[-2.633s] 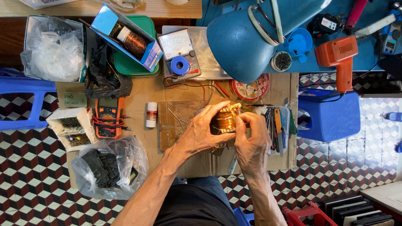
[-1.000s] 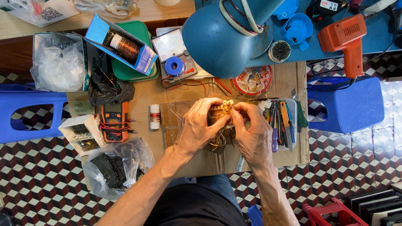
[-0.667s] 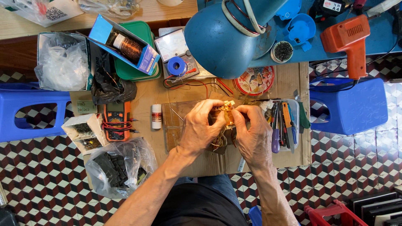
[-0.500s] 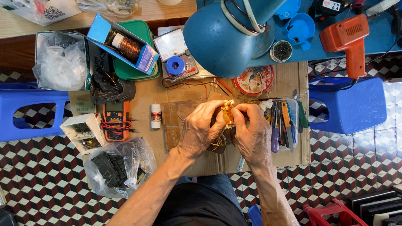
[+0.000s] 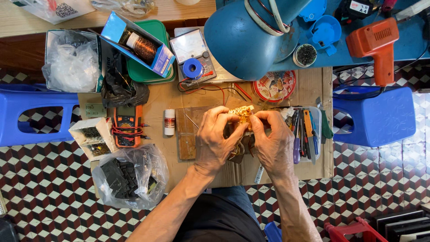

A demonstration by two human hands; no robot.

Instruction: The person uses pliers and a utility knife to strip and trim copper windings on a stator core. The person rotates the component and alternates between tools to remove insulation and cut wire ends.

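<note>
Both hands meet over the middle of the low cardboard-topped work board [image 5: 215,96]. The left hand [image 5: 216,142] and the right hand [image 5: 272,144] close their fingers from either side on a small copper-wound coil [image 5: 242,112] with a pale terminal strip on top, held just above the board. Loose wire ends hang below it between the palms; where they end cannot be told.

The likeliest trouble, judging from this grip, is the fine wire. A pull or twist from either thumb could snap a lead or drag a turn off the winding. The coil is pinched only at its edges, so a slip could drop it among the clutter below.

The board is crowded. A tray of screwdrivers [image 5: 303,134] lies just beside the right hand toward the right edge, and a sideways elbow move could knock the tools off. An orange multimeter [image 5: 127,126] and a small white bottle [image 5: 169,122] stand toward the left edge, and a bag of dark parts [image 5: 130,177] overhangs the near left corner. The blue lamp [image 5: 251,38] hangs over the far edge, close enough that raised hands could bump it.
</note>
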